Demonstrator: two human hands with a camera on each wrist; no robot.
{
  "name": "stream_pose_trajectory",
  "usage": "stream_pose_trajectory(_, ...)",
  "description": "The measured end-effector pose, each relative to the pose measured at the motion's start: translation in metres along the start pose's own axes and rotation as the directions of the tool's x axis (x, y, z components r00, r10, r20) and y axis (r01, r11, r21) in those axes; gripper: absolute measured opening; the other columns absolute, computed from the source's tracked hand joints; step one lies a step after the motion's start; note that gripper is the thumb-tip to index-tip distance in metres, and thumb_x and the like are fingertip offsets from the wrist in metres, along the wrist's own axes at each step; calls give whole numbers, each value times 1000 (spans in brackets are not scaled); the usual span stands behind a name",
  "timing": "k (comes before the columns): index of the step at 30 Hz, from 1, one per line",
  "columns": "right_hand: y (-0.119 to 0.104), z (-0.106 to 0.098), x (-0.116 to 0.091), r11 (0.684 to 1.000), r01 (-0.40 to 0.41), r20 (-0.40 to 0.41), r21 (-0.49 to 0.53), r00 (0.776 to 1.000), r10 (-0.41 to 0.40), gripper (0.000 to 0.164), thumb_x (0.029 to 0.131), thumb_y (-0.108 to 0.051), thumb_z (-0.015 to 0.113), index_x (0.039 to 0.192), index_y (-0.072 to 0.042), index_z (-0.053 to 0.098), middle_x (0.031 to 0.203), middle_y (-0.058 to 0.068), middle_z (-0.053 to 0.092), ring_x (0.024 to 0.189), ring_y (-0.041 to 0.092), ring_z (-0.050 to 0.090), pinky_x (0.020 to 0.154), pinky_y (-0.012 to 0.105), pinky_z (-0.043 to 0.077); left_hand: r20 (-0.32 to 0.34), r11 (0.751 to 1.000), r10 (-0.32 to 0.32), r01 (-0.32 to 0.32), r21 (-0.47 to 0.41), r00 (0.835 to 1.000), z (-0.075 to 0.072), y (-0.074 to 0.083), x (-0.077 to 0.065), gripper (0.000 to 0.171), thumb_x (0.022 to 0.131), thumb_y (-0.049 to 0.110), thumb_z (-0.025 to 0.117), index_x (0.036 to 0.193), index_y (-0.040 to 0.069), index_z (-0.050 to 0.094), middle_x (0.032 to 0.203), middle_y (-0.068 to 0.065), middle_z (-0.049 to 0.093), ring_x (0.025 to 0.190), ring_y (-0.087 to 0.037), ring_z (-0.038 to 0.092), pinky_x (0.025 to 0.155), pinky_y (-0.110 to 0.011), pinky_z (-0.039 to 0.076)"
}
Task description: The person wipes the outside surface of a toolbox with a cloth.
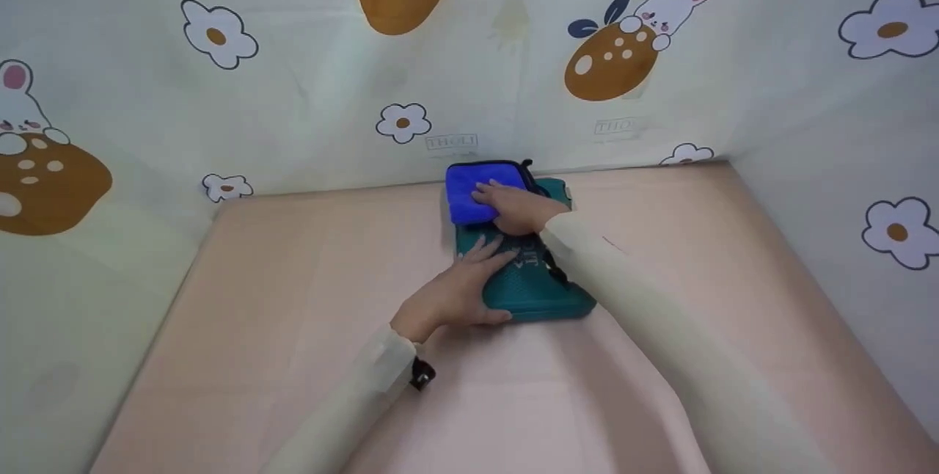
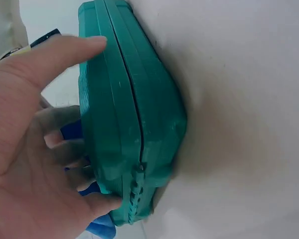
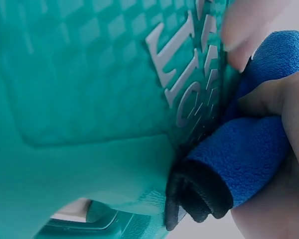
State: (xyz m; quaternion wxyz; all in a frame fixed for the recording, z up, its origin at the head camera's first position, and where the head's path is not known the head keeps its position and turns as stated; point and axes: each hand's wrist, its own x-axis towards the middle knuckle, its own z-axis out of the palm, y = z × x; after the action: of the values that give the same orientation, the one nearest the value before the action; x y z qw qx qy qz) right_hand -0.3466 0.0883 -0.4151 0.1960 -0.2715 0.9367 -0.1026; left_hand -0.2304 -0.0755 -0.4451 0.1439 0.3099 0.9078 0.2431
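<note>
A teal hard plastic case (image 1: 543, 298) with raised pale lettering lies closed at the back middle of the table. A blue cloth (image 1: 469, 195) with a black edge rests over its far part. My right hand (image 1: 519, 208) holds this cloth against the lid. In the right wrist view, the cloth (image 3: 244, 159) is bunched and folded under the thumb. My left hand (image 1: 462, 290) rests with spread fingers on the near left part of the case. In the left wrist view, its thumb (image 2: 84, 49) touches the case's edge beside the lid seam.
The pale pink tabletop (image 1: 308, 298) extends on both sides of the case. Behind it rises a printed wall covering (image 1: 308, 114) with rabbits and flowers. A black strap device (image 1: 421, 373) sits at the left wrist.
</note>
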Motion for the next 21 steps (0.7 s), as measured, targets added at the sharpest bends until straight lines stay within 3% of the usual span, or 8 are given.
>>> stream_pose_trajectory(10, -1, 1, -1, 1000, -29, -4, 2, 1000, 29, 61, 106, -8, 45, 163, -19, 25, 169, 0, 12, 153, 22, 2, 120, 47, 8, -26, 990, -141, 141, -9, 990, -2, 0, -2, 120, 80, 46, 86, 162, 0, 11, 168, -19, -2, 153, -31, 7, 116, -43, 24)
stream_pose_trajectory(21, -1, 2, 1, 1000, -26, 4, -6, 1000, 26, 62, 105, -7, 46, 163, -18, 25, 169, 1, 11, 153, 22, 2, 120, 46, 8, -12, 974, -216, 214, -70, 976, 1, -6, -3, 137, 78, 58, 83, 160, 2, -11, 167, -15, -12, 152, -29, 13, 117, -41, 23)
